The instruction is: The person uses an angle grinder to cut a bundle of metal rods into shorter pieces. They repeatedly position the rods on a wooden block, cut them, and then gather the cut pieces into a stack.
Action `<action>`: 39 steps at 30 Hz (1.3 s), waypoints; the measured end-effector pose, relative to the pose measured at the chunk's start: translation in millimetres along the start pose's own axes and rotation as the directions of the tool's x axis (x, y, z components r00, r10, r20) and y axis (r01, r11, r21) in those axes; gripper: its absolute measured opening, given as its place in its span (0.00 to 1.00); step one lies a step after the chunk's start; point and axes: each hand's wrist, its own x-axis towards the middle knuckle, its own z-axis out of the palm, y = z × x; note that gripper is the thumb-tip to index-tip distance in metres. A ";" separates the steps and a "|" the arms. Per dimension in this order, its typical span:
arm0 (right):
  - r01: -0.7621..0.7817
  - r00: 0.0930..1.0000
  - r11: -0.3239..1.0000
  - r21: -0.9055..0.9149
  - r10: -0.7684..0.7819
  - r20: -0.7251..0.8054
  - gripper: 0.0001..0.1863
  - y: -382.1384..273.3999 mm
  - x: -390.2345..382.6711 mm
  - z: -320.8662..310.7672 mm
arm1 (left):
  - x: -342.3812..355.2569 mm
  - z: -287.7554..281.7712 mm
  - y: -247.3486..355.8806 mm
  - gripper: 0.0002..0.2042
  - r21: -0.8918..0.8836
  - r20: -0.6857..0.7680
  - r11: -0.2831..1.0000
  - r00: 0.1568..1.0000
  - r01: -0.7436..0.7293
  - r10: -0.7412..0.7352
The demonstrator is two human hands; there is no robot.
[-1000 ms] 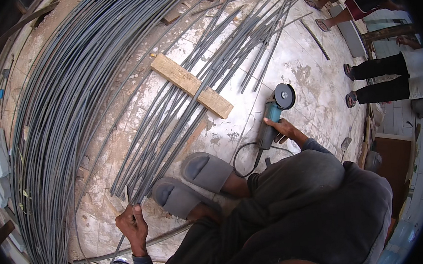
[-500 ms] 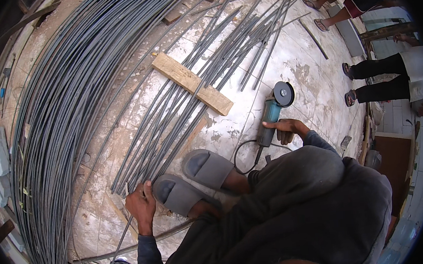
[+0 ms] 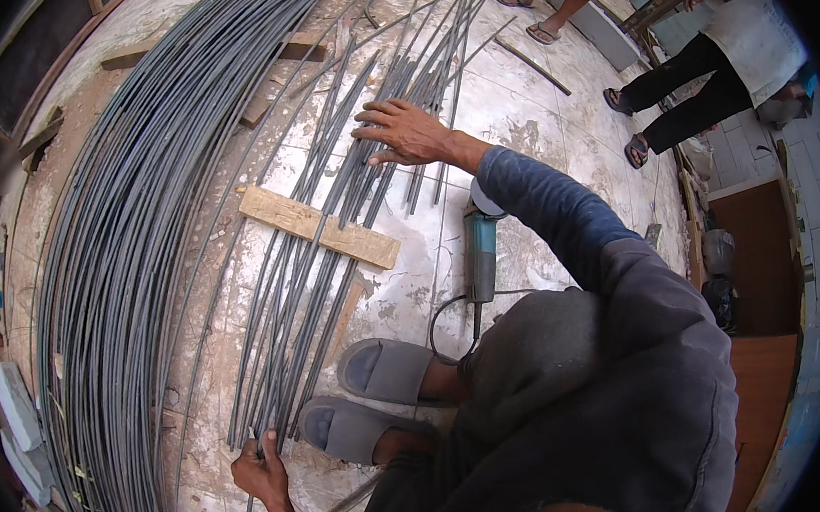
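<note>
A loose row of cut steel reinforcing bars (image 3: 284, 309) lies on the floor, passing beneath a wooden plank (image 3: 316, 227). At the near ends of these bars my left hand (image 3: 262, 477) is closed, its thumb up and its fingers curled round bar ends. My right hand (image 3: 407, 133) reaches over the far part of the bars with fingers spread, palm down; whether it touches them I cannot tell. A teal and grey angle grinder (image 3: 480, 250) rests on the floor below my right forearm, its disc partly hidden by the sleeve.
A large bent bundle of long steel bars (image 3: 129, 230) fills the left side. My feet in grey slides (image 3: 361, 428) are beside the cut bars. Two people stand at the upper right, near a lone short bar (image 3: 532, 66). The grinder's cord (image 3: 437, 326) loops by my knee.
My right hand has let go of the angle grinder and moved up and left over the bars. The grinder now lies on the floor. My left hand stays at the bar ends. The view has shifted.
</note>
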 end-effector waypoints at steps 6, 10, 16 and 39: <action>0.121 0.990 0.963 0.242 -0.099 -0.100 0.30 4.8 30.2 17.0 | -9.5 -36.6 1.3 0.27 -0.003 0.006 0.995 0.995 -0.098 0.098; 0.077 0.963 0.980 0.182 -0.026 -0.268 0.28 -11.4 43.0 6.7 | -8.0 -69.3 -14.6 0.27 0.137 -0.083 0.981 0.985 -0.138 0.150; 0.061 0.849 0.988 0.144 0.025 -0.529 0.28 -3.7 91.0 -32.3 | 16.1 -112.1 7.4 0.33 0.204 -0.238 0.964 0.946 -0.172 0.220; 0.280 0.925 0.852 0.442 -0.115 -0.363 0.39 -39.3 161.5 -59.1 | -37.2 -87.5 -33.4 0.32 -0.041 -0.184 0.995 0.978 0.087 -0.093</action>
